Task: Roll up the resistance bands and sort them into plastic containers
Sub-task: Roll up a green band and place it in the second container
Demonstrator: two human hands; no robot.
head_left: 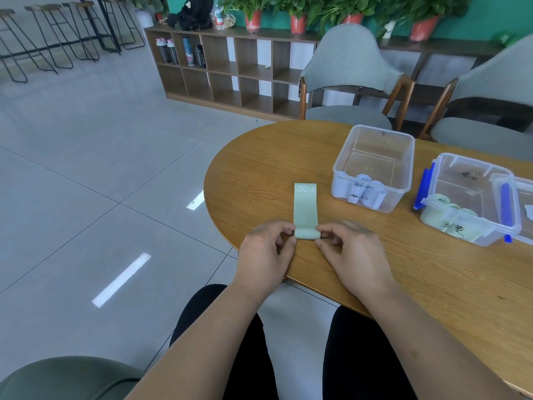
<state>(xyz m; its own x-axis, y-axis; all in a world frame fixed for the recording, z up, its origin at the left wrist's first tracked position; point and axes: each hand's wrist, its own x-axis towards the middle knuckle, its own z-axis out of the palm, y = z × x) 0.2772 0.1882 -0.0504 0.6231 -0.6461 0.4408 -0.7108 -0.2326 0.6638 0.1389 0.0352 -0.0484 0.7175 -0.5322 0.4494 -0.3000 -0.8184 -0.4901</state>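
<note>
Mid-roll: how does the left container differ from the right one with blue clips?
The left container has a plain rim and holds white rolls; the right container has blue clips and holds green rolls. The left container sits farther back on the table than the right container. Both are clear plastic, open-topped and partly filled.

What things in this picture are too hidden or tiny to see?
Head view only:
- The third container: cut off by the right edge.
- Writing on the white rolls: too small to read.
- The green band: its rolled ends are covered by the left hand and right hand.
</note>
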